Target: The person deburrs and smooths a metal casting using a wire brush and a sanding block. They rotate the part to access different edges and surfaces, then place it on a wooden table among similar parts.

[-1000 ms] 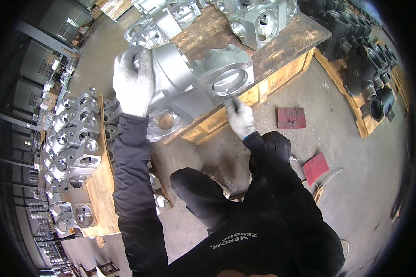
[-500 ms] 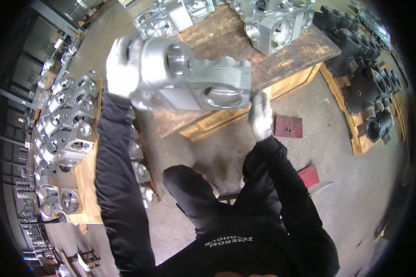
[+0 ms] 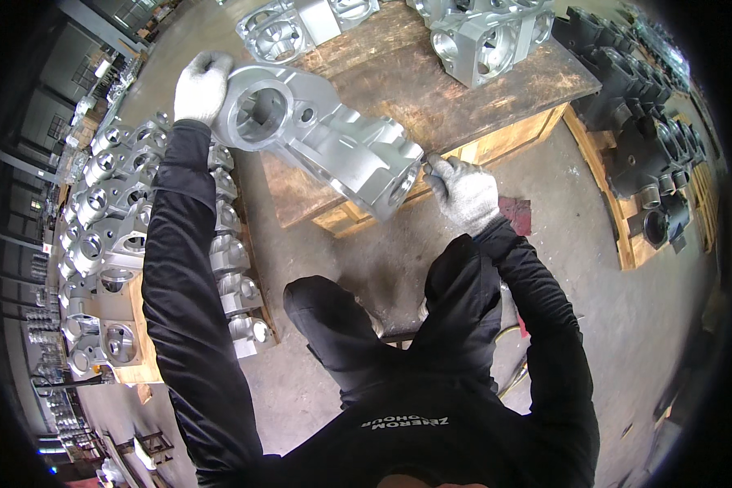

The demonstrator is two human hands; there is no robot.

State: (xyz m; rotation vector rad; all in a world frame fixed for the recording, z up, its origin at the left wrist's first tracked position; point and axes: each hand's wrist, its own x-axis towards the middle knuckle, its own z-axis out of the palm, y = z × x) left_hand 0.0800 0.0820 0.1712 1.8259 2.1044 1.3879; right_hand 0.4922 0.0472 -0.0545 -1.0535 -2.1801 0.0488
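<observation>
A silvery cast metal housing [image 3: 333,150] with large round bores lies slanted over the near left part of the wooden workbench [image 3: 366,69]. Its wide ring end is at the left, and the narrower end points toward me at the right. My left hand [image 3: 202,88], in a white glove, is closed on the rim of the ring end. Beside the narrower end is my right hand [image 3: 468,195], also gloved, with curled fingers. Something small and dark shows at its fingertips, too little of it to name.
More silvery housings [image 3: 488,49] stand at the bench's far side. At the left, several rows of similar castings [image 3: 93,211] sit on wooden boards. Black castings [image 3: 626,146] rest on a pallet at the right. A red piece [image 3: 516,215] and a yellowish hose [image 3: 512,382] lie on the floor.
The housing has turned, its ring bore now facing up and its narrower end swung toward me. My left hand has shifted slightly up and left; my right hand has curled and moved slightly right.
</observation>
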